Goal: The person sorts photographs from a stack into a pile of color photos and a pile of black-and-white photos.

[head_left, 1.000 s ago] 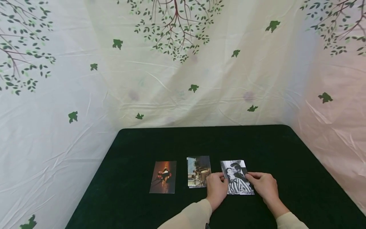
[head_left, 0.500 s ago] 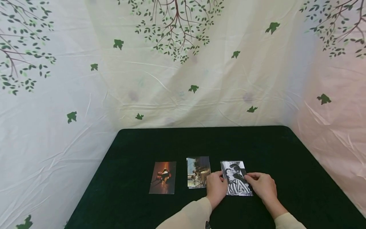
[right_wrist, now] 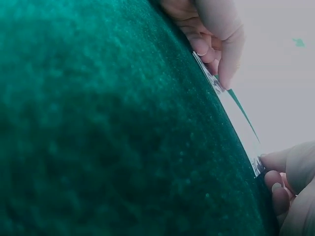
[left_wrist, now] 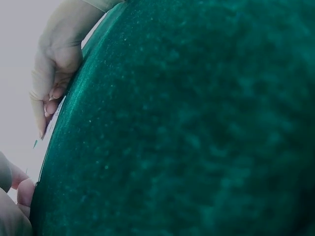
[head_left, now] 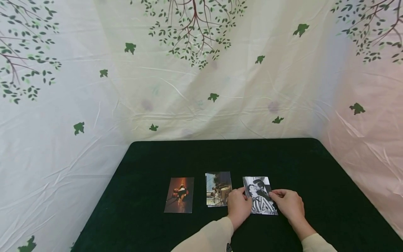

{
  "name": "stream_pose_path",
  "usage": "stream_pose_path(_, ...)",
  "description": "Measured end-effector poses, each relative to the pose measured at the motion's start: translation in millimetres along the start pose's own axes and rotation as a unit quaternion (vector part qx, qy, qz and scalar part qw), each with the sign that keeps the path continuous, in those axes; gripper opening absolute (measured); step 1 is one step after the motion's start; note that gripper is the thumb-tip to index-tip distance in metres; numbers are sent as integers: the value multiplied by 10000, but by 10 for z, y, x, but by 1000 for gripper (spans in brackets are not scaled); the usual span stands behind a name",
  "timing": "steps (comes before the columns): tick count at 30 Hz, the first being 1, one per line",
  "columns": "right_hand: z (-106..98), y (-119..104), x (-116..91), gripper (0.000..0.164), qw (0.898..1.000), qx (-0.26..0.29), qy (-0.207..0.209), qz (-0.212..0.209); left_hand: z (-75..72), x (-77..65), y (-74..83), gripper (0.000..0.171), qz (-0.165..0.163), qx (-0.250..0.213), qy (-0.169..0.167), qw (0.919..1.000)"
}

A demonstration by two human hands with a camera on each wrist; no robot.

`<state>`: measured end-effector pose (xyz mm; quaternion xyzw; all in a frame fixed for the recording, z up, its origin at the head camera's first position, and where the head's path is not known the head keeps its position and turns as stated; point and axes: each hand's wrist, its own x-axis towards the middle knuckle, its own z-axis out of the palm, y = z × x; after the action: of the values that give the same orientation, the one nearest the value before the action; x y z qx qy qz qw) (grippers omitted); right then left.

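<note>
A black-and-white photo card (head_left: 260,199) lies on the dark green tabletop, with a second edge showing along its left side. My left hand (head_left: 238,206) holds its left edge, thumb toward the card and fingers bent beside it. At the opposite edge, my right hand (head_left: 289,203) pinches the card between thumb and fingers. The right wrist view shows the card (right_wrist: 235,113) edge-on, low against the cloth, between both hands. Just left of my left hand is a small stack of colour photo cards (head_left: 218,189), its lower right partly covered by the fingers.
An orange-brown photo card (head_left: 179,195) lies farther left on its own. The green cloth-covered table (head_left: 151,157) reaches back to a pale curtain (head_left: 176,87) printed with leaves and branches, which also encloses both sides.
My right hand has shifted slightly left, and the right side of the black-and-white card has moved in with it. My left hand stays at the left edge. The other cards keep their places.
</note>
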<state>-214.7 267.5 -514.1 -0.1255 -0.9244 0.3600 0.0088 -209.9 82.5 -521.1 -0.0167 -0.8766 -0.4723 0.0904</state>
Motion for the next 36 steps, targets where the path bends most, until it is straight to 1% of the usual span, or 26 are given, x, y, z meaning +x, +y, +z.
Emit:
stream_pose_path(6,0,4,3,37,10000,19,3,18,-7,3,3,32,-3,75,-90,9999)
stream_pose_path(8,-1,4,1,37,10000,49,13,42,-5,4,-5,32,41,108,-109,9999)
stream_pose_path(12,-5,4,-1,36,9999,130,19,66,-13,-3,-1,31,148,278,-103,9995)
stream_pose_path(17,-1,12,0,35,9998,170,8,82,-26,-21,19,32,185,456,-119,9987)
stream_pose_path(22,9,13,0,33,9999,94,76,46,-18,-23,14,32,248,550,-93,9981)
stream_pose_path(28,25,14,-5,31,9998,-69,160,-79,-21,-20,17,32,211,615,-91,9978)
stream_pose_path(31,31,12,-3,31,9996,-113,209,-156,-32,-13,28,31,165,469,-96,9987)
stream_pose_path(36,18,6,-11,34,9996,-60,195,-209,-91,3,54,25,-72,-245,-209,9995)
